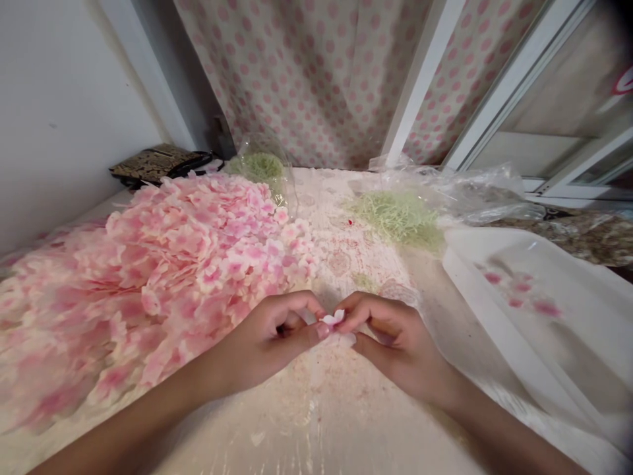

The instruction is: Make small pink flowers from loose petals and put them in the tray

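Observation:
Between my fingertips, over the middle of the table, is a small pale pink artificial flower (333,318). My left hand (284,330) pinches its left side with thumb and forefinger. From the other side, my right hand (388,333) grips the flower's petals the same way, with its remaining fingers curled. The stem side of the flower is hidden by the fingers. Just left of my left hand spreads a big heap of pink and cream artificial flowers (198,257).
A white tray (475,264) with several pink flowers stands at the right. Light green stringy fibre (403,218) lies at the back, beside crumpled clear plastic (475,188). A bag of green fibre (262,168) and a patterned purse (155,161) sit behind the heap.

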